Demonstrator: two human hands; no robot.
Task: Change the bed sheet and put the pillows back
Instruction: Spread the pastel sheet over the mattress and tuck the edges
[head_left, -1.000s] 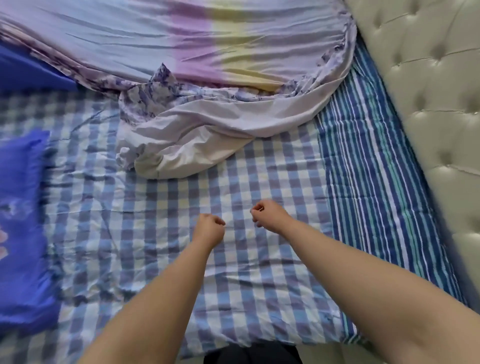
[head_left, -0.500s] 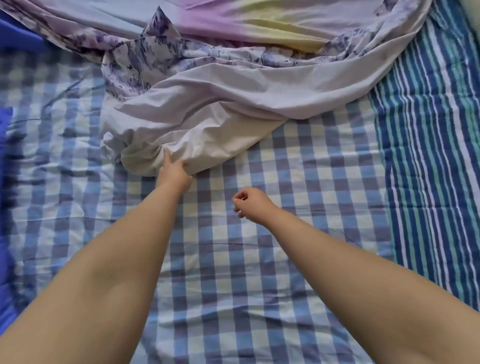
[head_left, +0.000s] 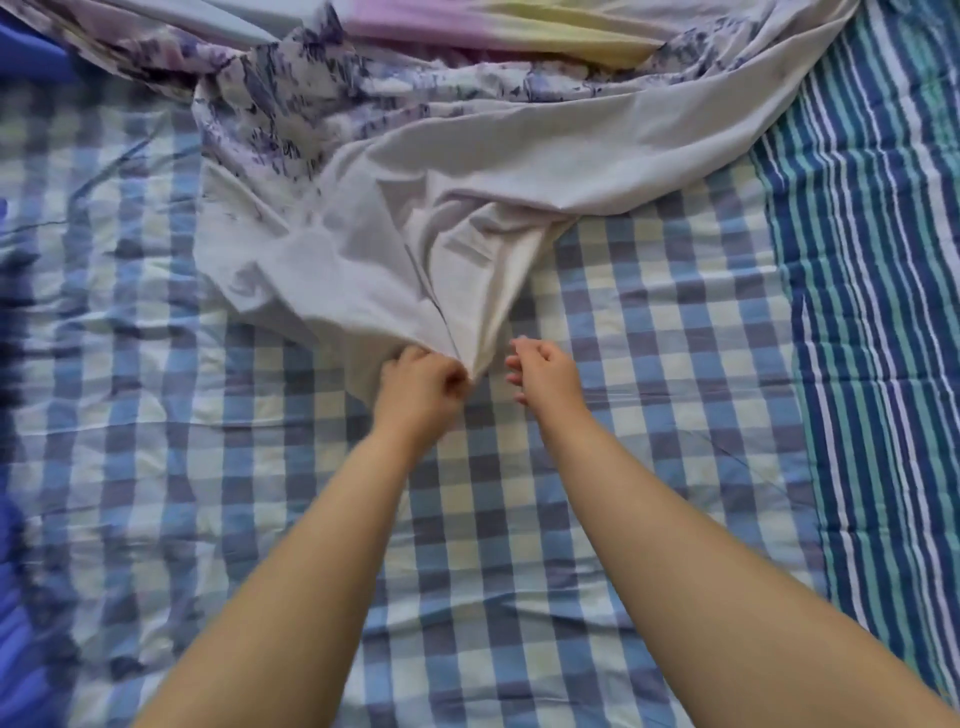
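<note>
Head view: the left hand (head_left: 422, 382) is gripping a gathered corner of the pale lilac sheet (head_left: 519, 156), its fingers curled tight around the bunched cloth just left of centre frame. The fabric is fanning up and away from that fist toward the upper middle of the frame, where its floral-printed side (head_left: 291, 104) and a pink-and-yellow band (head_left: 467, 21) are showing along the top edge. The right hand (head_left: 543, 374) is hovering just beside the held corner, fingers loosely curled and holding nothing, apart from the cloth. Both forearms are reaching up from the bottom edge over a blue-and-white checked layer (head_left: 649, 338) that is covering most of the bed. A striped blue-and-green layer (head_left: 862, 260) is running down the right side of the frame, and a solid blue fabric (head_left: 21, 623) is lying blurred at the far left. No pillows are showing here.

The step in hand appears to be spreading the lilac sheet across the bed by drawing its corner toward the near edge, though whether it is going on or coming off cannot be told. The next move probably calls for the right hand to be closing on the sheet's edge near the fist, so both hands can be pulling the fabric flat and finding the true corner among the folds.
</note>
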